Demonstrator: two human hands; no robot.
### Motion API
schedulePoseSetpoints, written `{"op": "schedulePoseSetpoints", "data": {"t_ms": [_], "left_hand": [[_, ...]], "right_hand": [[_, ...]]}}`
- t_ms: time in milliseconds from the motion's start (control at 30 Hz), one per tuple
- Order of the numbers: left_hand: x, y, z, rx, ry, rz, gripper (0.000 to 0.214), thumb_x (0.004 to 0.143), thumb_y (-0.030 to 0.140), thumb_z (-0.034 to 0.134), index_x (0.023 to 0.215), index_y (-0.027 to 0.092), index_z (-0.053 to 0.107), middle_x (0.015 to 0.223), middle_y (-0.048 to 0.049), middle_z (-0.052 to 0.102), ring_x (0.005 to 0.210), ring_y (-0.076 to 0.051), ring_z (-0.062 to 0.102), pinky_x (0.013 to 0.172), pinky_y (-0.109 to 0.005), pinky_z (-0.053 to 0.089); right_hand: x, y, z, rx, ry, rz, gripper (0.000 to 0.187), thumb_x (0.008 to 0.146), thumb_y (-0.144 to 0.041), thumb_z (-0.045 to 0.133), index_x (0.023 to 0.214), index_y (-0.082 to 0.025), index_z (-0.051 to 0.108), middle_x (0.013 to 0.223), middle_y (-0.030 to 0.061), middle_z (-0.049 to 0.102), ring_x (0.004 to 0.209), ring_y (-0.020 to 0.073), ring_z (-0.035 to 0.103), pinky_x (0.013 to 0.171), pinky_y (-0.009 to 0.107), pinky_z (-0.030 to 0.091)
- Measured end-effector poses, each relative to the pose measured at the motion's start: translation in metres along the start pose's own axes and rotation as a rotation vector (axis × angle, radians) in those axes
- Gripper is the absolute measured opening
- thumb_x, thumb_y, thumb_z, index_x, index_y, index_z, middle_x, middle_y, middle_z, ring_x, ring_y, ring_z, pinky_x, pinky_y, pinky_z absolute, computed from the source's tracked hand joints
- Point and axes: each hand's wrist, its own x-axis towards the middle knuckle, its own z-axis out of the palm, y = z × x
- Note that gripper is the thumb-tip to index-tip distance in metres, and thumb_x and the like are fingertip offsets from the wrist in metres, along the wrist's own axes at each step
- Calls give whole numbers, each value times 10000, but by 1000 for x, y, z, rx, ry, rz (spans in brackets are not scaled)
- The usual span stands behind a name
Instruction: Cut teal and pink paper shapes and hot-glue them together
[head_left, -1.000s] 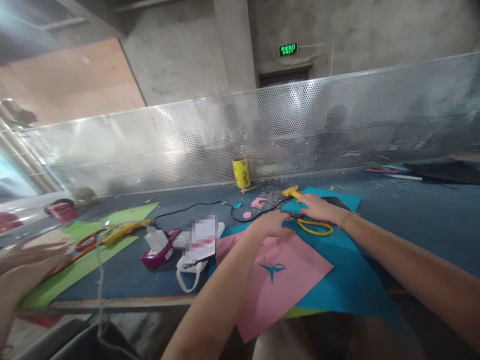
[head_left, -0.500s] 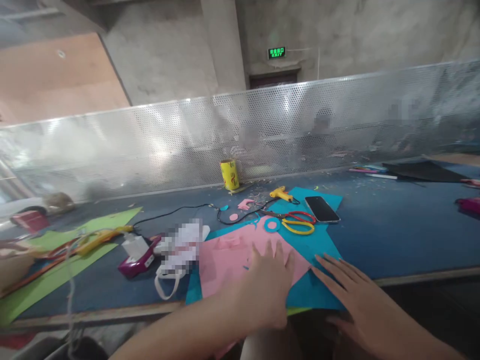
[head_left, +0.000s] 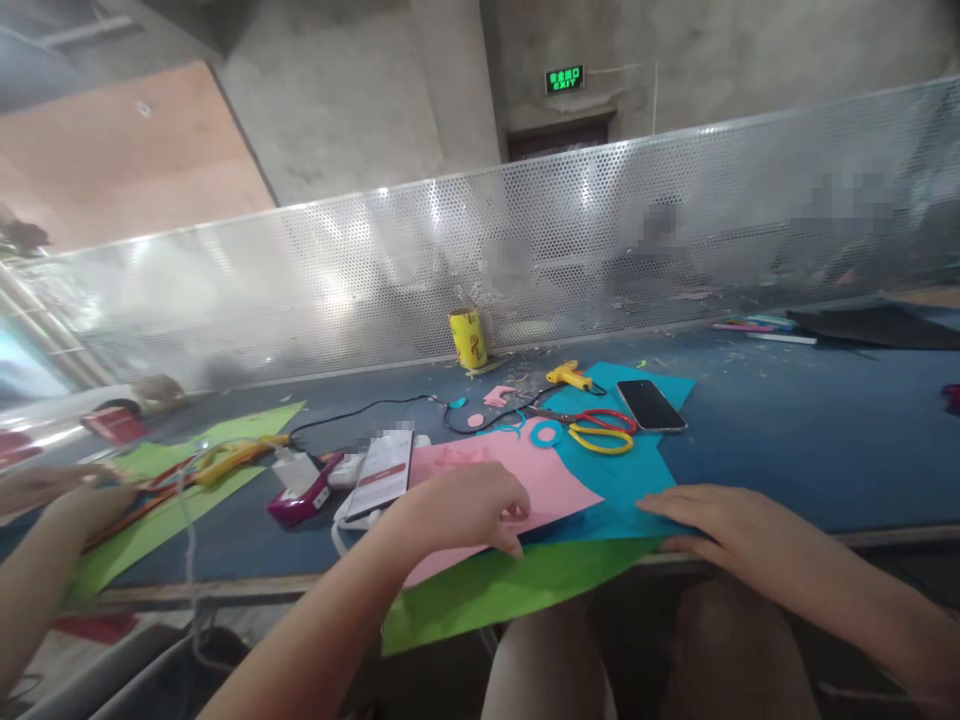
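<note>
My left hand (head_left: 465, 508) rests on a pink paper sheet (head_left: 551, 480), fingers curled, fingertips pinching the near edges of the stacked sheets. My right hand (head_left: 712, 515) lies flat with spread fingers on the near corner of a teal sheet (head_left: 626, 480). A green sheet (head_left: 510, 590) sticks out from under both and hangs over the table's front edge. Red and yellow scissors (head_left: 600, 430) and a black phone (head_left: 651, 405) lie on the far part of the teal sheet.
A yellow glue gun (head_left: 568, 376), paper scraps and a yellow can (head_left: 468, 339) sit near the perforated metal screen (head_left: 525, 250). A magenta power strip (head_left: 296, 495) with cables lies left. Another person's hands (head_left: 52, 500) work on a green sheet (head_left: 180, 480) at far left.
Both hands came back from the scissors to the near table edge. The green sheet now shows below the pink and teal ones. My left fingers have curled from flat.
</note>
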Motion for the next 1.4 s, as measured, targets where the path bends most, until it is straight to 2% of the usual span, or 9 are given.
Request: {"op": "schedulePoseSetpoints", "data": {"t_ms": [167, 400, 533, 633, 733, 833, 1067, 1300, 1400], "left_hand": [[-2, 0, 1, -18, 6, -29, 237, 732, 353, 648, 910, 200, 679, 879, -9, 681, 769, -150, 595, 588, -222, 338], [-6, -3, 1, 20, 37, -83, 314, 726, 351, 637, 1002, 200, 652, 959, -32, 675, 868, -183, 608, 656, -231, 385], [-10, -4, 11, 69, 112, -77, 253, 798, 198, 481, 1003, 218, 627, 959, -34, 677, 843, -172, 615, 682, -244, 408], [-15, -3, 18, 110, 177, -87, 339, 830, 135, 373, 1086, 220, 579, 964, -53, 677, 856, -180, 620, 699, -258, 427], [-19, -1, 19, 139, 249, -91, 443, 841, 107, 315, 1234, 219, 485, 1009, -68, 667, 915, -182, 613, 752, -266, 440], [-25, 3, 12, 164, 303, -94, 516, 847, 123, 311, 1334, 276, 386, 1030, -36, 652, 967, -170, 588, 816, -259, 435], [-31, 0, 3, 238, 311, -180, 501, 802, 89, 378, 1264, 263, 469, 1054, -63, 613, 956, -182, 580, 823, -282, 454], [-31, -7, 3, 215, 354, -145, 491, 801, 72, 378, 1226, 275, 515, 1117, -61, 598, 1009, -180, 565, 869, -295, 445], [-32, -8, 3, 195, 346, -115, 485, 787, 52, 376, 1184, 265, 555, 1073, -58, 618, 979, -177, 574, 865, -298, 449]], "right_hand": [[4, -4, -7, 12, -3, -68, 255, 882, -217, 489, 1053, -275, 668, 1016, 18, 701, 847, 179, 673, 674, 256, 534], [7, -10, -12, 27, -27, -123, 260, 867, -176, 469, 1006, -260, 673, 962, 18, 702, 834, 173, 660, 708, 264, 519], [9, -13, -4, -71, -68, -140, 305, 771, -97, 495, 961, -248, 679, 1123, 45, 652, 892, 200, 646, 726, 305, 521], [12, -19, 6, -181, -94, -144, 400, 678, -69, 517, 1007, -240, 667, 1241, 81, 585, 970, 252, 622, 727, 361, 528], [15, -27, 13, -238, -68, -195, 440, 672, -68, 512, 1074, -183, 648, 1219, 120, 596, 1023, 270, 601, 764, 382, 525], [18, -29, 15, -251, -22, -258, 442, 693, -41, 481, 1096, -136, 635, 1178, 131, 621, 1015, 253, 608, 805, 382, 518], [18, -23, 22, -228, 0, -265, 460, 704, 9, 451, 1097, -155, 625, 1221, 112, 600, 1063, 231, 591, 851, 380, 506], [32, -20, -3, -201, 28, -228, 497, 705, 38, 375, 1109, -133, 609, 1123, 120, 646, 949, 222, 635, 763, 361, 539], [33, -14, -14, -161, 52, -200, 528, 705, 33, 355, 1137, -152, 597, 1143, 98, 641, 992, 221, 620, 822, 376, 525]]}}
